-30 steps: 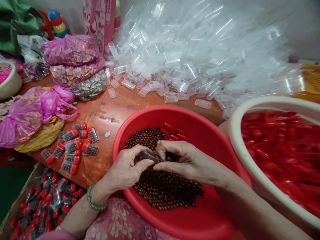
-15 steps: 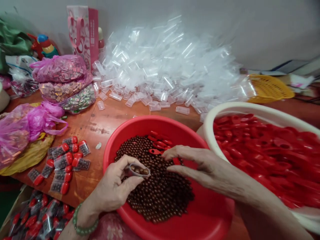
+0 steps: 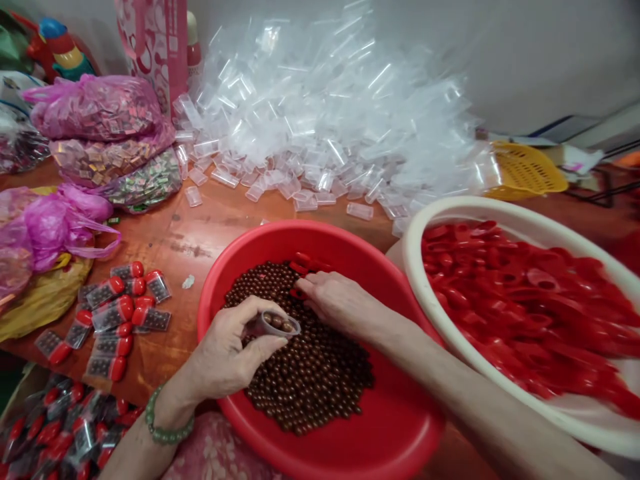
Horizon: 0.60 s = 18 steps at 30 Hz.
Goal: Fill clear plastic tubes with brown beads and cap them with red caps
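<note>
My left hand [image 3: 240,343] is closed around a small clear plastic container [image 3: 270,325], its mouth tilted up with brown balls showing inside. It is above a red basin [image 3: 400,413] that holds a heap of shiny brown balls [image 3: 315,380]. Inside the basin, my right hand [image 3: 335,300] reaches to the far side of the heap. Its fingers are bent together at a red plastic cap [image 3: 299,291], and the fingertips are partly hidden. More red caps [image 3: 313,261] lie just beyond them.
A white tub [image 3: 417,240] of red caps stands right of the basin. Behind is a large pile of clear containers [image 3: 320,127] and a yellow basket [image 3: 530,170]. Filled, red-capped containers [image 3: 114,313] lie on the table at left, near pink bags [image 3: 100,113]. More fill a box [image 3: 65,427] below.
My right hand has moved left and forward onto the red caps in the basin, and its fingers have drawn together. The left hand keeps its container. The view has shifted slightly.
</note>
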Each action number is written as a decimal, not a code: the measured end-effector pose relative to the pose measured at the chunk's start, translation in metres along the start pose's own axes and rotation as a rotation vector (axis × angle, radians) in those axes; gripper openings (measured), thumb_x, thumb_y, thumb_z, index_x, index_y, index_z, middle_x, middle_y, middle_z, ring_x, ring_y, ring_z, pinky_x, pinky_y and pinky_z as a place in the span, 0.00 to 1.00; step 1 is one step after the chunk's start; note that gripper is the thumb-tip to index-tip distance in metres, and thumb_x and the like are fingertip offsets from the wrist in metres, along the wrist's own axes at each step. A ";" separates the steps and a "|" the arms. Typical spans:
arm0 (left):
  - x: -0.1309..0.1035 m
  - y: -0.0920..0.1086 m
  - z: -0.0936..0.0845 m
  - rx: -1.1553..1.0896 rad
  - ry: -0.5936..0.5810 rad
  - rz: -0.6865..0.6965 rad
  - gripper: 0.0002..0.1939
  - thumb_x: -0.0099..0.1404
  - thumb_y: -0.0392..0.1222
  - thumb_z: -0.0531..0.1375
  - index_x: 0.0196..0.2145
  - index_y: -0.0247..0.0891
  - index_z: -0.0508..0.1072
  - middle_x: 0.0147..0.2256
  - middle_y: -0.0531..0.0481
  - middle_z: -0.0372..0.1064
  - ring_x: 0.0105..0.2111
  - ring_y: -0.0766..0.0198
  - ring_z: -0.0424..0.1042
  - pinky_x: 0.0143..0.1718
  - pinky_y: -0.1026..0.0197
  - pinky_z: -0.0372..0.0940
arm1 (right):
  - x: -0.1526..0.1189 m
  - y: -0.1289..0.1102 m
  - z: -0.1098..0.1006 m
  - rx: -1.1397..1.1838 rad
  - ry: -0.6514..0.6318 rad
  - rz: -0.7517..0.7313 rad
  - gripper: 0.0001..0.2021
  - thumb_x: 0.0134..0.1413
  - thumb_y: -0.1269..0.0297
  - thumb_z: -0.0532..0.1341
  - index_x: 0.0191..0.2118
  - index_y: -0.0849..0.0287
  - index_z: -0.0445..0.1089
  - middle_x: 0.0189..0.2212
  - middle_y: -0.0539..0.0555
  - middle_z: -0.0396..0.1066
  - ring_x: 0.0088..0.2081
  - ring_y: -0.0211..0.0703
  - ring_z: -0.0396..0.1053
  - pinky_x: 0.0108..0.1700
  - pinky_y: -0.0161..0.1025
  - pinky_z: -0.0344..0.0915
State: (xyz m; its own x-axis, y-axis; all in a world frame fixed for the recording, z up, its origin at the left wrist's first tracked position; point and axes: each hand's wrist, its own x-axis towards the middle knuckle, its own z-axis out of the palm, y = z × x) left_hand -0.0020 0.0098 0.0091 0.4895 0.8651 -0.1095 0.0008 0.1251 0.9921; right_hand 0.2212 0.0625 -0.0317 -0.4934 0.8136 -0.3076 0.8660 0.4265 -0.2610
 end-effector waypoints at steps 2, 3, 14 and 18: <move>0.001 0.000 -0.001 -0.015 -0.024 -0.032 0.07 0.64 0.35 0.59 0.40 0.36 0.71 0.36 0.49 0.72 0.35 0.67 0.70 0.37 0.65 0.64 | 0.003 -0.001 0.006 0.006 0.006 -0.014 0.11 0.53 0.79 0.52 0.33 0.63 0.70 0.33 0.63 0.73 0.36 0.48 0.72 0.40 0.41 0.64; 0.001 0.000 -0.001 -0.042 -0.025 -0.048 0.07 0.63 0.35 0.59 0.40 0.35 0.71 0.36 0.48 0.72 0.35 0.67 0.70 0.37 0.65 0.64 | 0.003 0.000 0.009 0.018 0.018 -0.021 0.11 0.54 0.79 0.52 0.33 0.63 0.71 0.32 0.62 0.73 0.35 0.48 0.71 0.40 0.41 0.64; -0.002 0.002 0.011 -0.433 0.061 -0.149 0.17 0.57 0.46 0.65 0.40 0.34 0.68 0.32 0.51 0.68 0.30 0.68 0.71 0.35 0.63 0.65 | -0.040 -0.026 -0.018 0.815 0.481 -0.017 0.15 0.57 0.54 0.60 0.46 0.56 0.72 0.39 0.55 0.76 0.36 0.44 0.74 0.38 0.38 0.72; -0.004 -0.002 0.013 -0.462 0.053 -0.162 0.19 0.55 0.45 0.66 0.41 0.35 0.66 0.33 0.52 0.67 0.28 0.69 0.70 0.33 0.64 0.65 | -0.045 -0.057 -0.026 0.909 0.556 -0.031 0.15 0.55 0.59 0.63 0.48 0.53 0.74 0.40 0.53 0.77 0.38 0.42 0.76 0.40 0.36 0.73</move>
State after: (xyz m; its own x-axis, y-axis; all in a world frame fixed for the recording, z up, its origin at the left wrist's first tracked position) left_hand 0.0075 0.0000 0.0079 0.4700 0.8387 -0.2753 -0.3190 0.4522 0.8329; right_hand 0.1960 0.0118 0.0204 -0.2094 0.9714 0.1120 0.3549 0.1823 -0.9170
